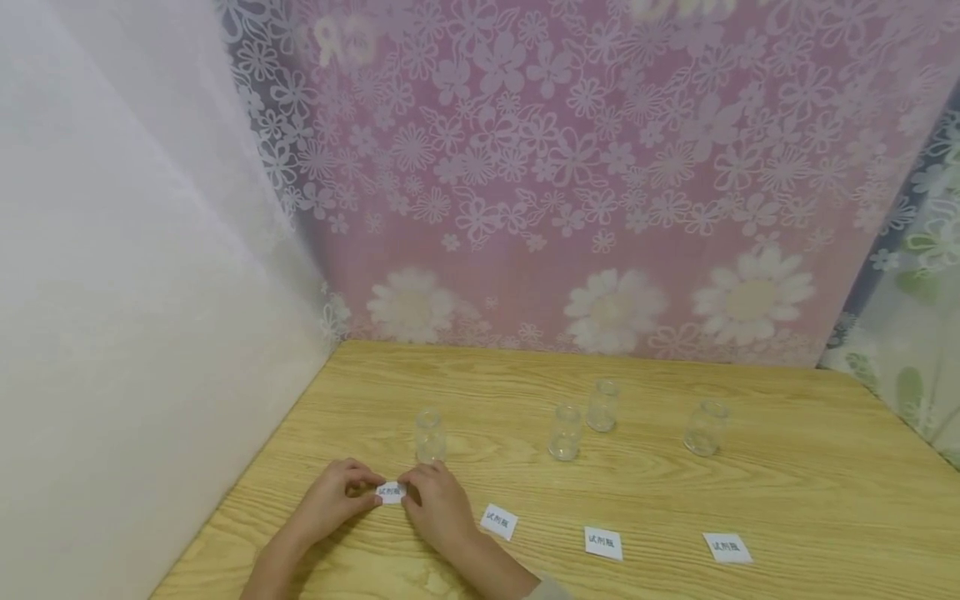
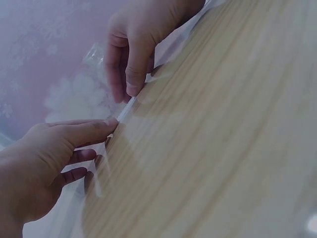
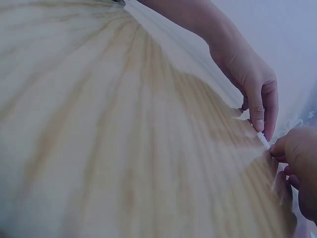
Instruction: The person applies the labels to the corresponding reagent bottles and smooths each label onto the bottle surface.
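Between both hands is a small white paper label (image 1: 390, 492) with printed dark characters, close above the wooden table. My left hand (image 1: 339, 498) pinches its left end between thumb and forefinger. The right end is pinched by my right hand (image 1: 441, 505). Seen edge-on in the left wrist view, the label (image 2: 127, 110) is a thin white strip between the fingertips. Just beyond the right hand stands a clear glass bottle (image 1: 430, 435), its base partly hidden by the fingers.
Three more glass bottles stand farther right: one (image 1: 565, 433), one behind it (image 1: 602, 406) and one at the right (image 1: 706, 428). Three labels lie in front: the nearest (image 1: 498, 522), a middle one (image 1: 603, 543) and a right one (image 1: 727, 548). A white wall (image 1: 150, 333) borders the table's left.
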Demonstrator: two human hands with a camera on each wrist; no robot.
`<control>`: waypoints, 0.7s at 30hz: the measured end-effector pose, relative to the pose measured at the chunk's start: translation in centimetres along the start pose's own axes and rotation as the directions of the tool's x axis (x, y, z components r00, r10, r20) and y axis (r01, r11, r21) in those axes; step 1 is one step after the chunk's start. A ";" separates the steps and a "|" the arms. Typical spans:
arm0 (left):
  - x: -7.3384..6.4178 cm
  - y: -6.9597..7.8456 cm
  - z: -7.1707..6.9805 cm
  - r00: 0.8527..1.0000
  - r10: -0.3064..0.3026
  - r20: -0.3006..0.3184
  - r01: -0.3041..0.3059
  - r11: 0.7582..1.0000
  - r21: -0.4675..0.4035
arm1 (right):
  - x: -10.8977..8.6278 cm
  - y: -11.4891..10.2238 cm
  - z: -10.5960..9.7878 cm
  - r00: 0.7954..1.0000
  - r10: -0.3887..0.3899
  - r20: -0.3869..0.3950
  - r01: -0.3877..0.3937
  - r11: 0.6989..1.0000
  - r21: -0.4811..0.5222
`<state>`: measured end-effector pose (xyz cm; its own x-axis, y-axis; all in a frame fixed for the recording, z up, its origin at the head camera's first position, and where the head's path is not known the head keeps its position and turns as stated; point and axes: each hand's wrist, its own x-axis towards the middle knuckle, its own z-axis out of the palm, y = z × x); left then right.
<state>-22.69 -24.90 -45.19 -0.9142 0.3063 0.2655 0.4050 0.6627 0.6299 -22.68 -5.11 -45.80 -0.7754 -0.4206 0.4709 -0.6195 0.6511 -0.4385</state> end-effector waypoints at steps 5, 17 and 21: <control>0.5 0.6 0.6 1.000 -0.002 0.021 0.002 1.000 -0.010 | -0.5 0.5 -0.7 1.000 0.023 0.012 -0.023 1.000 0.000; 1.8 1.9 2.1 0.998 0.021 0.058 -0.019 0.999 -0.030 | -1.5 2.1 -2.3 1.000 0.018 0.021 -0.017 0.999 -0.044; 2.2 2.2 2.5 0.997 0.027 0.066 -0.025 0.999 -0.036 | -1.6 2.4 -2.7 0.999 0.025 0.021 -0.024 0.999 -0.047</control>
<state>-23.78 -21.07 -45.01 -0.8997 0.3686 0.2337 0.4266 0.6299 0.6490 -22.56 -1.14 -45.50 -0.7933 -0.4170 0.4436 -0.5940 0.6900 -0.4137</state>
